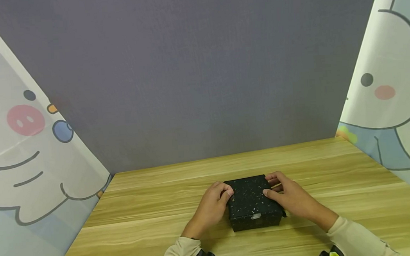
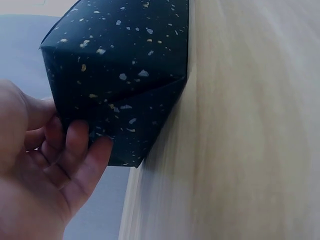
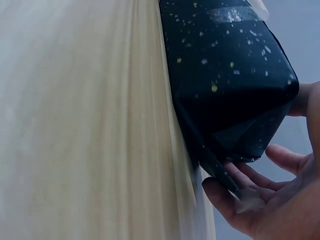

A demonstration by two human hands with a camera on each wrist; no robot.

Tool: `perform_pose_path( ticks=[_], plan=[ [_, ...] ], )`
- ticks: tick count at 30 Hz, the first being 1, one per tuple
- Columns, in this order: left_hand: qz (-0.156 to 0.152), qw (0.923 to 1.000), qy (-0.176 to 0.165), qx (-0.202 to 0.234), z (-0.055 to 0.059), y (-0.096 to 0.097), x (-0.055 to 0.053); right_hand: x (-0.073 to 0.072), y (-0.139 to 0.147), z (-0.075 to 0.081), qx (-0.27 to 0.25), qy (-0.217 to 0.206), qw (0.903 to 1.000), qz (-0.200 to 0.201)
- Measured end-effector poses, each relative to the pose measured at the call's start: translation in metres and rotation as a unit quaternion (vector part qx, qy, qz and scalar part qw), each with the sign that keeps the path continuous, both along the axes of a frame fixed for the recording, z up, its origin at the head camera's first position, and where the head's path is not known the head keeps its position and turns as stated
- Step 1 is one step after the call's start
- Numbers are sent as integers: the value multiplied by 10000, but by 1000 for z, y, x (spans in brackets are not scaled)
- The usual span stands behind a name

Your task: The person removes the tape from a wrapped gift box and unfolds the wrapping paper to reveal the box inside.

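A box wrapped in black speckled paper (image 1: pixel 250 200) lies on the wooden table. My left hand (image 1: pixel 214 202) holds its left side, thumb at the top edge and curled fingers against the folded paper end (image 2: pixel 135 120). On the opposite side, my right hand (image 1: pixel 289 195) has its thumb on the top edge and its fingers reaching along the end. A loose paper flap (image 3: pixel 215 167) sticks out there, lying against the right fingers (image 3: pixel 220 195). A piece of clear tape (image 3: pixel 249 201) is at the flap's tip. Another strip of tape (image 1: pixel 256 216) crosses the box's near edge.
The wood-grain table (image 1: pixel 153 209) extends around the box. Behind it rises a grey panel (image 1: pixel 201 73), with cartoon-printed sheets at the left (image 1: pixel 24 162) and right (image 1: pixel 383 105). Black wrist devices are strapped over both sleeves (image 1: pixel 182 254).
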State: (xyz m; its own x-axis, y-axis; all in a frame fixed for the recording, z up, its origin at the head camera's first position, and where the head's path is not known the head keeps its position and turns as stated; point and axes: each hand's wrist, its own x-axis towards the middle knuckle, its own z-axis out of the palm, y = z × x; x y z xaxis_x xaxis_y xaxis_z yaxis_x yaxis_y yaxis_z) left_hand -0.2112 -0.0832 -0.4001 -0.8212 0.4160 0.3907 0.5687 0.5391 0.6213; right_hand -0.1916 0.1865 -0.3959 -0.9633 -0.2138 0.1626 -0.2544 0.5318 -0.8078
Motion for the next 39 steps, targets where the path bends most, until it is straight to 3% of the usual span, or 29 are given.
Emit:
perform_pose_path(
  ticks=[10, 20, 39],
  plan=[
    [-136, 9998, -94, 143, 0, 1, -2, 0, 4, 0, 60, 34, 9999, -122],
    [-460, 9982, -311, 205, 1, -7, -3, -3, 2, 0, 49, -3, 9998, -174],
    [-620, 9962, -540, 270, -2, -7, -3, -6, 6, -2, 184, 117, 9991, -365]
  ],
)
